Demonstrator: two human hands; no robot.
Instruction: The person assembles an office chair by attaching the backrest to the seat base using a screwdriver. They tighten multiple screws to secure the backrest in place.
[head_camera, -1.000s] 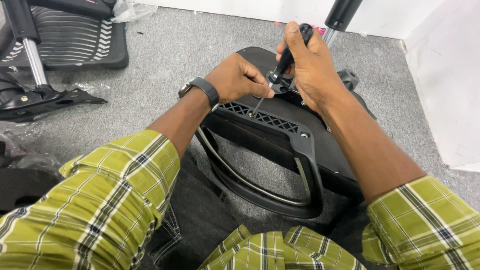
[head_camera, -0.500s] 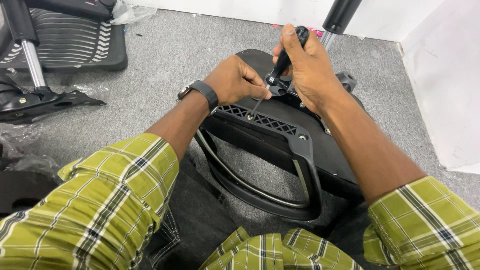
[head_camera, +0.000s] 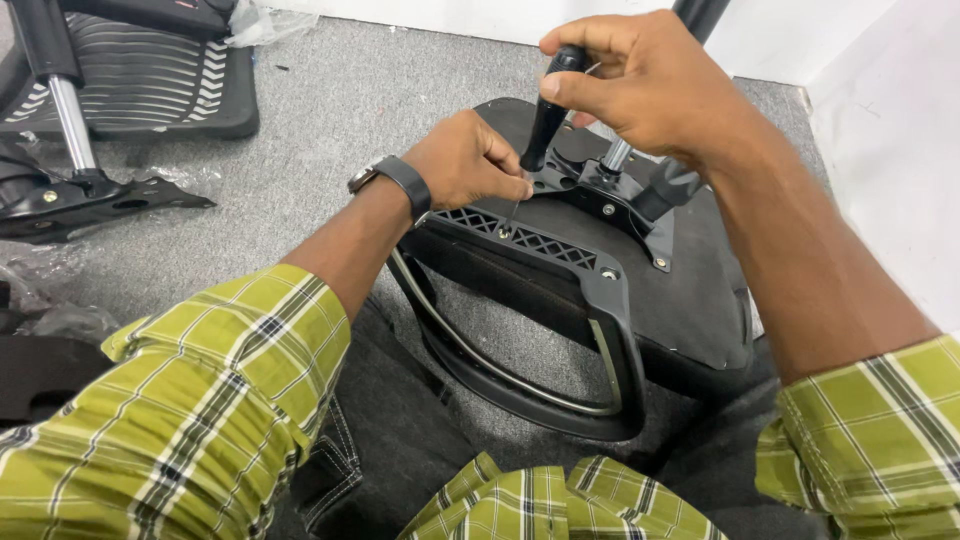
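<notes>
An office-like room is serving as an assembly spot: grey carpet floor (head_camera: 330, 110), white walls (head_camera: 880, 130), office chair parts (head_camera: 120, 70) lying about in plastic wrapping (head_camera: 255, 22).

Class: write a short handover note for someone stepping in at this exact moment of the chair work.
Right hand: gripping the black-handled screwdriver, its tip on a screw in the black plastic armrest bracket.
Left hand: steadying the shaft near the tip.
The upturned black chair seat lies on the grey carpet.
Done: bracket's other two screws sit in place.
Left: whether this screw is tight cannot be told.
</notes>
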